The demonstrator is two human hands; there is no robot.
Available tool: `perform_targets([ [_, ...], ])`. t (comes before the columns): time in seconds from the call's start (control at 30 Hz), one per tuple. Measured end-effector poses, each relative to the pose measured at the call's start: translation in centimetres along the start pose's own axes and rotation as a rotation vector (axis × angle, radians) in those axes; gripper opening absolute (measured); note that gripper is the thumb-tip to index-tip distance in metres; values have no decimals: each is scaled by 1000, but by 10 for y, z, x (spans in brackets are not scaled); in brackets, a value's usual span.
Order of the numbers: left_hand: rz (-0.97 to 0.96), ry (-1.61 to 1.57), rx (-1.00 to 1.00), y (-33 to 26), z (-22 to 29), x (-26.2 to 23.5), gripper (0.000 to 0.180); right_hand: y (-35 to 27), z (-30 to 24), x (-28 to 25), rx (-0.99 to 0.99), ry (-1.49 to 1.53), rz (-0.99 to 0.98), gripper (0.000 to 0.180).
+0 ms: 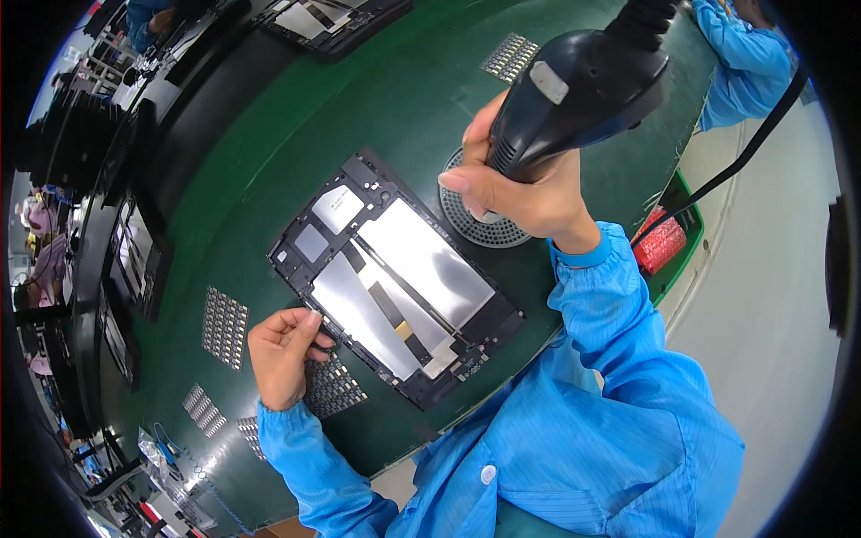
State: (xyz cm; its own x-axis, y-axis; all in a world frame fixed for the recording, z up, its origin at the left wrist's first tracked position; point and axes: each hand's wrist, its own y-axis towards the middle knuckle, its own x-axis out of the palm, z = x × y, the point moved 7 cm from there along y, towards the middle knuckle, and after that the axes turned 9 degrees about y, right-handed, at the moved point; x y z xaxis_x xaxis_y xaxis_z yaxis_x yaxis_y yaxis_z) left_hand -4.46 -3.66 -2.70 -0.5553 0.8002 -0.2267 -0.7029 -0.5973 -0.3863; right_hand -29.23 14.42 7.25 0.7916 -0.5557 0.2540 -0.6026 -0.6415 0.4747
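An opened tablet back frame (395,278), black with silver shielding plates and a flat ribbon cable, lies diagonally on the green belt (269,134). My left hand (282,354) rests at the frame's lower left edge, fingertips pinched on the rim, over a small sheet of black pads (334,386). My right hand (525,193) grips a black electric screwdriver (574,90) held upright, its tip hidden behind my fingers above a round perforated screw tray (489,229).
More pad sheets lie on the belt (224,327) (204,411) (509,56). Another opened frame (332,22) sits farther up. Black trays (134,260) line the left side. A green bin with red parts (662,244) is at right. A person in blue (740,54) works beyond.
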Motion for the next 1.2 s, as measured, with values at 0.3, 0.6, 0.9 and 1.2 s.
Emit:
perform_targets([
  [0.3,-170,-29,-27,0,-4,0,19,2,-25,23,-134,131,72,36],
  [0.6,-172,-42,-9,-4,-5,6,17,25,11,183,6,63,-422,36],
  [0.9,-140,-39,15,-6,-4,4,19,18,43,200,141,58,-417,30],
  [1.2,-120,-36,33,-6,-3,2,18,18,47,202,138,64,-421,30],
])
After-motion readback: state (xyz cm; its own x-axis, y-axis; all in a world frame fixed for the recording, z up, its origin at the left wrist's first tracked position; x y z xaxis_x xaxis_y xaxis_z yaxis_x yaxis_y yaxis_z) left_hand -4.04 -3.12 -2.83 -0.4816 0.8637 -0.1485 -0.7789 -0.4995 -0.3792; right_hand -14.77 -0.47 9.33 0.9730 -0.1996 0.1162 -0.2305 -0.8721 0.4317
